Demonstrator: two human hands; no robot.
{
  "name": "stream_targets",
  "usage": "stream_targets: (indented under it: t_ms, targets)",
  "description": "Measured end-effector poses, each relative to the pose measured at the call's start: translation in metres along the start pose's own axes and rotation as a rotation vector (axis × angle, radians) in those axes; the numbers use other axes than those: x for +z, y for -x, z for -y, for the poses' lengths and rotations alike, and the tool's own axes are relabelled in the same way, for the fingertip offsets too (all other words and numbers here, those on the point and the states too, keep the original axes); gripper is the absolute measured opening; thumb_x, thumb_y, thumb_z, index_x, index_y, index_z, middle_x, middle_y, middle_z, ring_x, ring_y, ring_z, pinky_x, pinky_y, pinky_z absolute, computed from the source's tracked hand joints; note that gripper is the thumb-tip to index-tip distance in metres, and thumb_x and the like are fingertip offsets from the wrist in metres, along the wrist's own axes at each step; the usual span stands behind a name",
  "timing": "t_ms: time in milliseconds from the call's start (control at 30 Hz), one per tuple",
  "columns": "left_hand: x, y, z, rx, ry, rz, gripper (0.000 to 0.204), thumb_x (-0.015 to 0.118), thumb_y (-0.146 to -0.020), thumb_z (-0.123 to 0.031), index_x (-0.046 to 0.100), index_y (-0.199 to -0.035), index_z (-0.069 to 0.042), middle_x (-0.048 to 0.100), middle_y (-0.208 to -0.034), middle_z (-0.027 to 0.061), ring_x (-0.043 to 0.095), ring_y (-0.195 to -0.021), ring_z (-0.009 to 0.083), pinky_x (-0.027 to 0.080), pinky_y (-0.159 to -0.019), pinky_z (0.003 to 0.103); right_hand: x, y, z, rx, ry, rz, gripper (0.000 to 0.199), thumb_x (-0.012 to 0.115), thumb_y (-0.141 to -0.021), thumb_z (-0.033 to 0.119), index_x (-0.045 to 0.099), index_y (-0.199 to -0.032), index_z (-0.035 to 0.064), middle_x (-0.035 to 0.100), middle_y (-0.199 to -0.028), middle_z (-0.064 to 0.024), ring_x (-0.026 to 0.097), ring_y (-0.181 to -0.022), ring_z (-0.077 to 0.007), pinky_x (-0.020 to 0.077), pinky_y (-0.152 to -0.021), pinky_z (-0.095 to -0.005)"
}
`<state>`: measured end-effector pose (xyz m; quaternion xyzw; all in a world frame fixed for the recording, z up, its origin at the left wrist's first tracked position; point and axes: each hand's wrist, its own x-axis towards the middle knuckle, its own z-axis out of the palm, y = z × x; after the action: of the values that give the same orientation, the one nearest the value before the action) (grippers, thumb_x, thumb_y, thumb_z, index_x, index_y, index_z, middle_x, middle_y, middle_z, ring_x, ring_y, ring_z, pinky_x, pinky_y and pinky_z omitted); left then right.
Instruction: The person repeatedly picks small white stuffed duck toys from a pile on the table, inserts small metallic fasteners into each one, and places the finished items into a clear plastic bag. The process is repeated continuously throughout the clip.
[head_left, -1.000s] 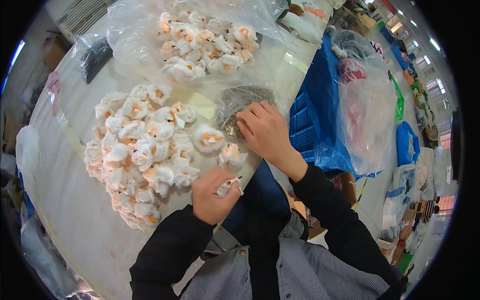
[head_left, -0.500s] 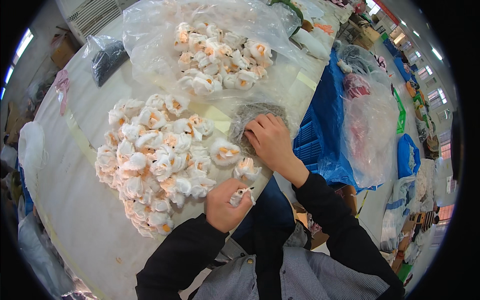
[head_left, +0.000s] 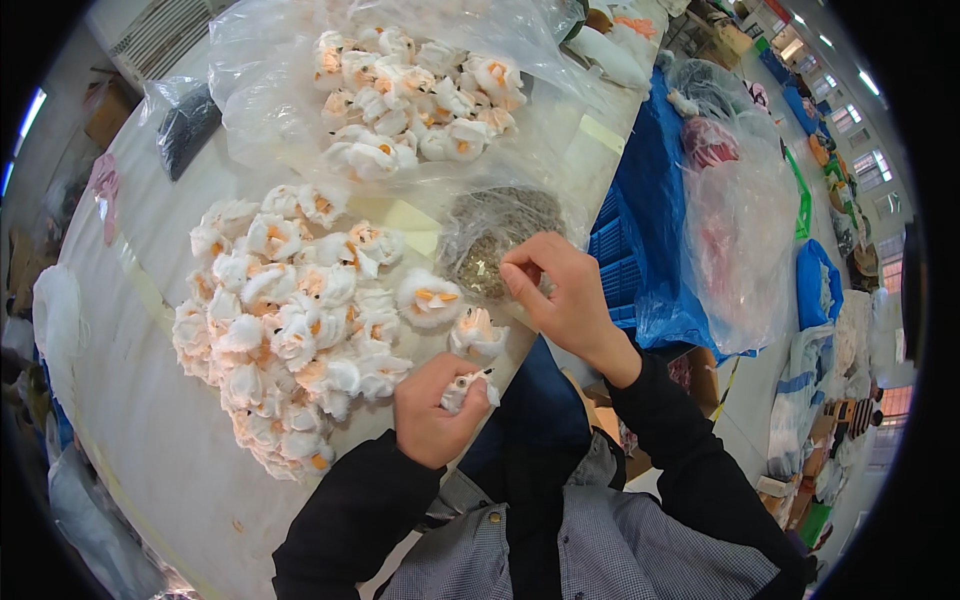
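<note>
My left hand (head_left: 433,408) is closed around a small white plush piece (head_left: 466,390), which shows between thumb and fingers with a dark bit sticking out of it. Thumb and index finger of my right hand (head_left: 562,296) are pinched together beside a clear plastic bag (head_left: 500,235) of small greyish parts; whatever they hold is too small to name. Just beyond my left hand lie a white-and-peach plush piece (head_left: 478,334) and a fluffy white one with an orange beak (head_left: 428,297). A large heap of similar plush pieces (head_left: 285,330) covers the table to the left.
More plush pieces (head_left: 420,105) lie on a big clear plastic sheet (head_left: 270,90) at the back. A bag of dark material (head_left: 190,125) rests at the table's far left. Right of the table (head_left: 150,400) stand blue crates (head_left: 612,260) and a large plastic bag with pink contents (head_left: 735,230).
My right hand has drawn back out of the bag of small parts, toward me, and its fingers are now pinched. My left hand still grips the plush piece. The whole view has shifted slightly.
</note>
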<state>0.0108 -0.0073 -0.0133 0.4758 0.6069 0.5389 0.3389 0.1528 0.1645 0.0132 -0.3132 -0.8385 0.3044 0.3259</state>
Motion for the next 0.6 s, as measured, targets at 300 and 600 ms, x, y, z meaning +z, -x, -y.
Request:
stream_targets:
  t_ms: [300,600]
  targets:
    - [-0.002,-0.001,-0.001,-0.012,-0.008,0.016,0.007,0.072,-0.086,-0.004,0.069,-0.09,0.0,0.067,-0.081,0.013,0.068,-0.072,0.0264,0.052,-0.067,0.034,0.003,-0.004,-0.011,-0.004,0.034,-0.01,0.008,0.076,-0.09,0.01,0.073,-0.096,0.0056,0.068,-0.087,-0.0079,0.064,-0.077,-0.0243,0.0509,-0.067,-0.0351]
    - [0.0,0.0,0.002,0.005,0.016,0.005,0.008,0.073,-0.086,-0.005,0.068,-0.091,0.0,0.068,-0.082,0.0128,0.068,-0.073,0.0269,0.053,-0.068,0.035,0.021,-0.006,-0.022,-0.223,0.364,-0.007,0.015,0.079,-0.083,0.014,0.072,-0.095,0.0105,0.066,-0.092,-0.005,0.062,-0.092,-0.0282,0.0505,-0.078,-0.0408]
